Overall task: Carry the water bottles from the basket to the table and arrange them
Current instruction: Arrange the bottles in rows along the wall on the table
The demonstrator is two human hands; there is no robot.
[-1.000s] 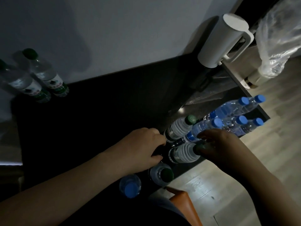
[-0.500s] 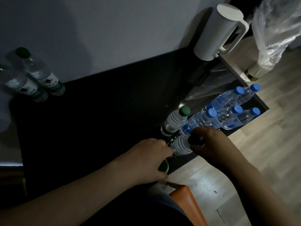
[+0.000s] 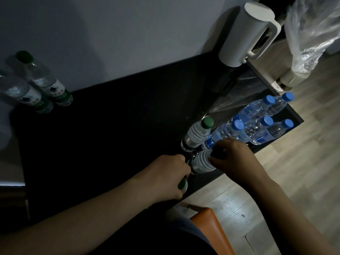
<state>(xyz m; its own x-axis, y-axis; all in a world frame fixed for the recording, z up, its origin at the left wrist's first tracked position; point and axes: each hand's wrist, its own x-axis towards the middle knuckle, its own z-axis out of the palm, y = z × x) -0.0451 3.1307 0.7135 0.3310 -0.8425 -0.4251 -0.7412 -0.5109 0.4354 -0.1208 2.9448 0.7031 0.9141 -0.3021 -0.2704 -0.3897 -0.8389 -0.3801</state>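
On the dark table (image 3: 114, 137), near its right front edge, stand several water bottles. My left hand (image 3: 165, 176) grips a green-capped bottle (image 3: 183, 184) by its top; most of that bottle is hidden under the hand. My right hand (image 3: 233, 159) grips the cap of a ribbed green-capped bottle (image 3: 201, 161) just to the right. Another ribbed green-capped bottle (image 3: 197, 134) stands behind it. Several blue-capped bottles (image 3: 255, 124) are grouped at the table's right end. The basket is out of view.
Two green-labelled bottles (image 3: 36, 85) stand at the far left by the wall. A white kettle (image 3: 248, 34) stands at the back right, with a clear plastic bag (image 3: 312, 34) beside it. An orange chair corner (image 3: 211, 229) is below the table edge, over wooden floor.
My left hand has moved toward me onto the green-capped bottle and covers it. The blue-capped bottle near the front edge is no longer visible. My right hand stays on the ribbed bottle's cap.
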